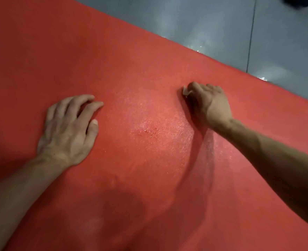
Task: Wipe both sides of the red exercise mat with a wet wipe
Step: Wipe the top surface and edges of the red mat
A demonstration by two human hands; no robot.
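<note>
Red mat [113,51] flat on grey floor [212,24], filling most of frame; right hand [208,102] at centre right, fingers clamped on wipe [185,91]; left hand [68,127] at centre left, fingers apart, pressing mat; damp sheen mid-frame; top partly wiped, underside probably left.

Gym or exercise room floor
A red exercise mat [131,69] lies flat on a smooth grey floor [212,24] with a thin seam; a dark rounded object [301,2] sits at the top edge.

left hand [68,127] flat, right hand [208,103] curled
</note>
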